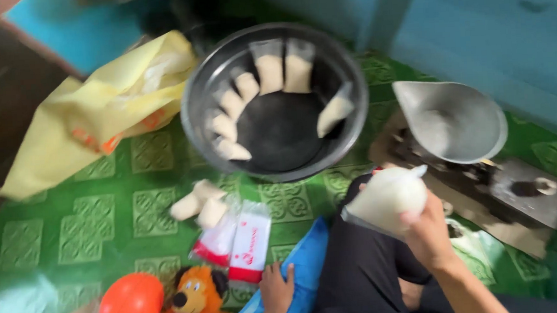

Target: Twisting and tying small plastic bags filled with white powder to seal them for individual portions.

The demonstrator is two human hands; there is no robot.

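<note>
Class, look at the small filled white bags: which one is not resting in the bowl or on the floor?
The bulging white bag gripped in the right hand, held up beside the scale; the others lean inside the metal bowl or lie on the green floor.

- The floor [104, 223] is covered with a green mat patterned in raised square ornaments.
- A blue wall [494, 24] runs along the top right, with a paler vertical strip.
- Another stretch of bright blue wall [62, 28] shows at the upper left.
- Dark brown wooden furniture [2, 95] fills the left edge.
- Daylight is soft and even, with faint shadows.
</note>
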